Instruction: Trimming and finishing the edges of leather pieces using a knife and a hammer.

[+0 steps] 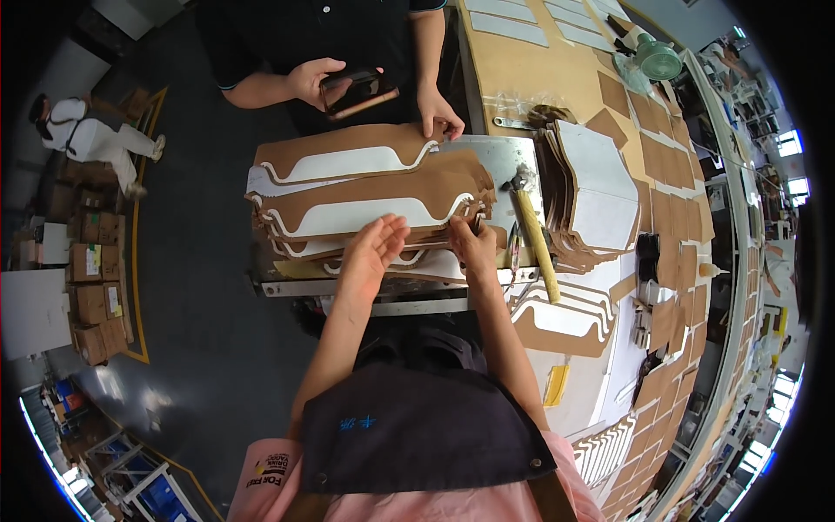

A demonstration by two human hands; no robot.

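In the middle, brown leather-like pieces with white curved shapes (329, 214) lie stacked on a metal platform (509, 152). My left hand (377, 248) is at the front of the stack, palm turned up and fingers apart, slightly curled, holding nothing. My right hand (470, 248) is closed at the stack's right end, with a small dark item between its fingers that I cannot make out. Right of it lie a hammer with a pale yellow handle (539, 244) and some slim tools (514, 248).
A person in black (322, 35) stands opposite, holding a phone (351, 90), one hand on the stack. Another person in white (87, 130) is at left, near boxes (96, 304). The right table (496, 70) holds stacked panels (591, 187), white-and-brown pieces (561, 322) and a green fan (658, 57).
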